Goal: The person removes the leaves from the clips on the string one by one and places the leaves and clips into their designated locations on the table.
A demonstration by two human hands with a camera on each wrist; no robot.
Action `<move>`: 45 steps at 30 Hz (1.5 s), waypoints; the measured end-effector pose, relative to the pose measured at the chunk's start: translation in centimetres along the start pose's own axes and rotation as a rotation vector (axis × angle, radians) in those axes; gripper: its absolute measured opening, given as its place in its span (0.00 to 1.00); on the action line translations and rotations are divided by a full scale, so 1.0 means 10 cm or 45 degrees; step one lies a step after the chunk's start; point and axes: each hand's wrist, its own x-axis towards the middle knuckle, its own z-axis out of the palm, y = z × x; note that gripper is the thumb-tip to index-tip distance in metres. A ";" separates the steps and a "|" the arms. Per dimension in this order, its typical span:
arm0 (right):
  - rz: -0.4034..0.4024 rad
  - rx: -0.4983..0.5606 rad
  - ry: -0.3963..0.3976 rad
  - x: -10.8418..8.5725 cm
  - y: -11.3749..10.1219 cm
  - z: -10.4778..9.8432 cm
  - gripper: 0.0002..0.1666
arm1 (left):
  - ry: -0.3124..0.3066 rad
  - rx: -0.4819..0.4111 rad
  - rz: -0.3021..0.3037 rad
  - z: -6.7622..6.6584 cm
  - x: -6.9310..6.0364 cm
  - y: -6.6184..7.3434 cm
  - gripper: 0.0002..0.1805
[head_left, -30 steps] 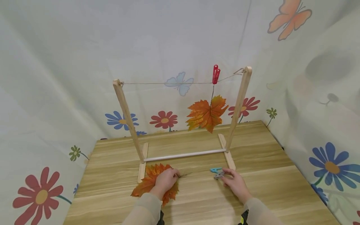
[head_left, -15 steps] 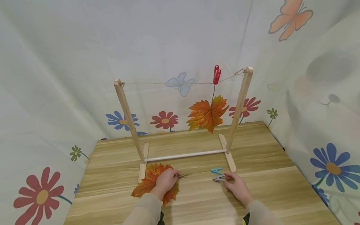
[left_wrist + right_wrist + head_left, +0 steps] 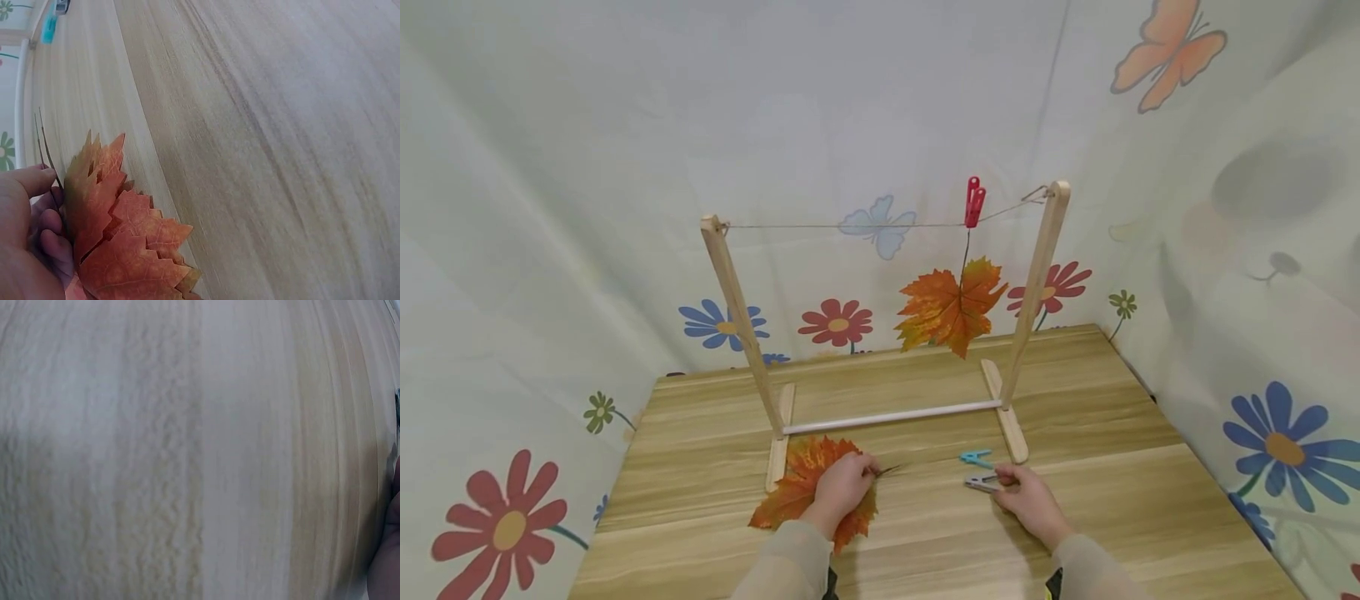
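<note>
In the head view my left hand (image 3: pixel 844 485) pinches the thin dark stems of orange artificial maple leaves (image 3: pixel 793 497) lying on the table. Two stems and overlapping leaf edges (image 3: pixel 134 250) show in the left wrist view. My right hand (image 3: pixel 1032 502) pinches a grey clothespin (image 3: pixel 981 483) at one end, its other end pointing left. Just behind it lies a turquoise clothespin (image 3: pixel 976 457), apart from the fingers. In the right wrist view only a sliver of the right hand (image 3: pixel 386 562) shows at the right edge.
A wooden frame stands behind the hands, with a left post (image 3: pixel 733 308), right post (image 3: pixel 1037 292) and white bottom bar (image 3: pixel 891 416). From its string (image 3: pixel 842 226) a red clothespin (image 3: pixel 974 204) holds another maple leaf (image 3: pixel 953 308). Patterned cloth hangs behind the table (image 3: pixel 1097 433).
My right hand has shifted slightly, and the grey clothespin has turned to point left, a little farther from the turquoise one. The left hand stays on the stems.
</note>
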 end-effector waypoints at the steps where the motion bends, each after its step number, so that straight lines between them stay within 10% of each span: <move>1: -0.002 -0.007 0.001 0.00 0.00 0.00 0.25 | 0.002 -0.005 -0.001 0.00 0.00 0.00 0.07; 45: -0.059 0.092 -0.046 0.14 -0.36 -0.33 0.28 | 0.126 -0.240 -0.125 -0.42 0.28 0.16 0.15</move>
